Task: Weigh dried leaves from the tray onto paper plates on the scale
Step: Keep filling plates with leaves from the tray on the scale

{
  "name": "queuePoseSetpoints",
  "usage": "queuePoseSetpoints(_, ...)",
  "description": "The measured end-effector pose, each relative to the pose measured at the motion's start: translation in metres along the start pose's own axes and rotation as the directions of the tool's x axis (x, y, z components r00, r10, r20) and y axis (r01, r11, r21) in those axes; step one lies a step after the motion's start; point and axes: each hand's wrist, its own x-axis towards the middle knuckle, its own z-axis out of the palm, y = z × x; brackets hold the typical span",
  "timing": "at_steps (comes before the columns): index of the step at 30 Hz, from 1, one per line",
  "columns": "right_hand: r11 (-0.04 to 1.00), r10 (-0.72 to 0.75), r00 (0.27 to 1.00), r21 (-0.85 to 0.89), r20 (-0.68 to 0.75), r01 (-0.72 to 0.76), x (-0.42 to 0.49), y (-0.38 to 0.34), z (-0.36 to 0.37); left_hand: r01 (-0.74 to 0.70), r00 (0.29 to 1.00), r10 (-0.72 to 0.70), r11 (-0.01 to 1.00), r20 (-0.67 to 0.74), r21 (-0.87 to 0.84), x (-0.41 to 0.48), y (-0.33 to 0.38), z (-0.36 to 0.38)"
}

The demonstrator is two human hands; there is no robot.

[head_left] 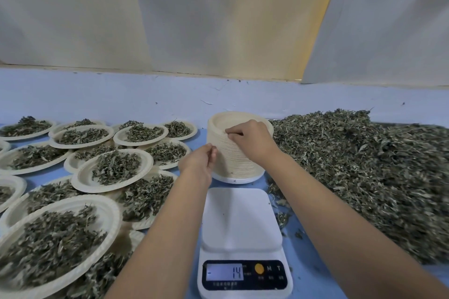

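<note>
Head view: stack of paper plates stood on the blue table, just behind the scale. Right hand pinched the rim at the stack's top, fingers curled. Left hand pinched plate edges on the stack's left side, thumb and fingers closed narrow. Scale display showed 14 with a dash at left. Dried leaves lay heaped to the right, touching the stack's right side, loose bits scattered beside the scale. Filled plates overlapped across the left.
</note>
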Motion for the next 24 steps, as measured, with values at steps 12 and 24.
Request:
queuePoseSetpoints(12, 0.903, -0.17, 0.985, -0.403, -0.007, 0.152, -0.005, 0.0, 0.012, -0.023, 0.994, 0.031, 0.997, -0.107, 0.078, 0.009, -0.004, -0.014)
queuePoseSetpoints(24, 0.901, -0.408, 0.889, -0.249, -0.208, 0.355, -0.047, -0.012, 0.005, -0.301, 0.952, 0.305, 0.925, 0.021, 0.231, -0.022, 0.021, 0.009)
